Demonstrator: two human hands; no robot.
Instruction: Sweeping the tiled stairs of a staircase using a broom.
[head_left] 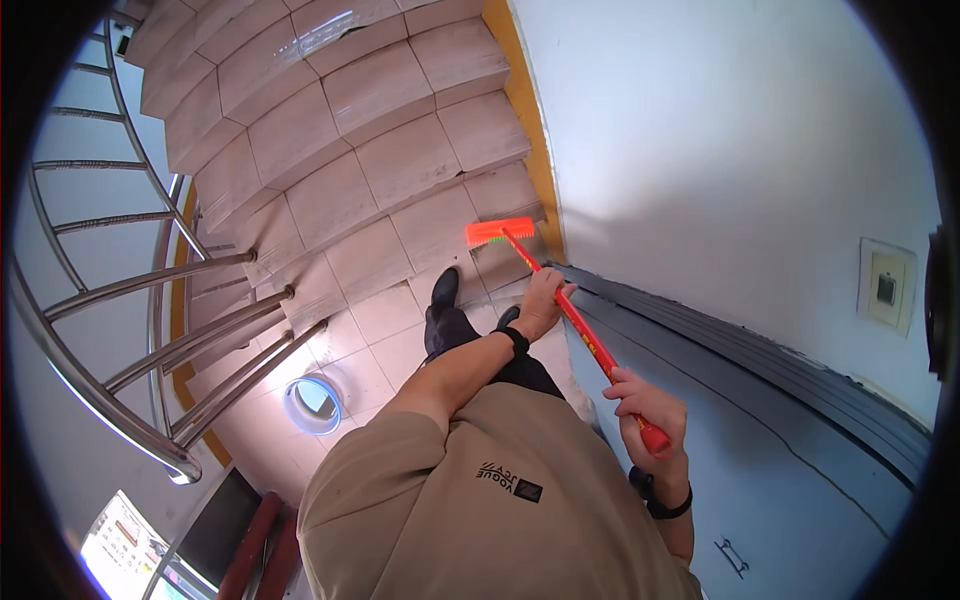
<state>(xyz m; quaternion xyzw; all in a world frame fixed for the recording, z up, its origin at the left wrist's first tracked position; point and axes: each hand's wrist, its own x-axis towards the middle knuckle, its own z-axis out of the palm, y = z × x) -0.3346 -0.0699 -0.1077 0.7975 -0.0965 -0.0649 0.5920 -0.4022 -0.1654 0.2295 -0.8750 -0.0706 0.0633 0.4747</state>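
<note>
A long-handled brush slants across the middle of the head view. Its orange head (500, 231) touches the lower steps close to the right-hand wall, with short bristles along the near edge. My left hand (541, 302) is wrapped round the red handle (592, 345) a little below the head. Nearer to me, my right hand (652, 412) grips the handle by its end. The pinkish tiled stairs (365, 180) curve upward ahead, with dark smudges along several step edges. One dark shoe (446, 288) shows near the lowest steps.
A metal railing (110, 390) curves along the left. A bluish round bucket (313, 404) stands on the tiled floor at its foot. On the right are a white wall (720, 130) with a switch (886, 288) and a grey door (760, 420) with a handle.
</note>
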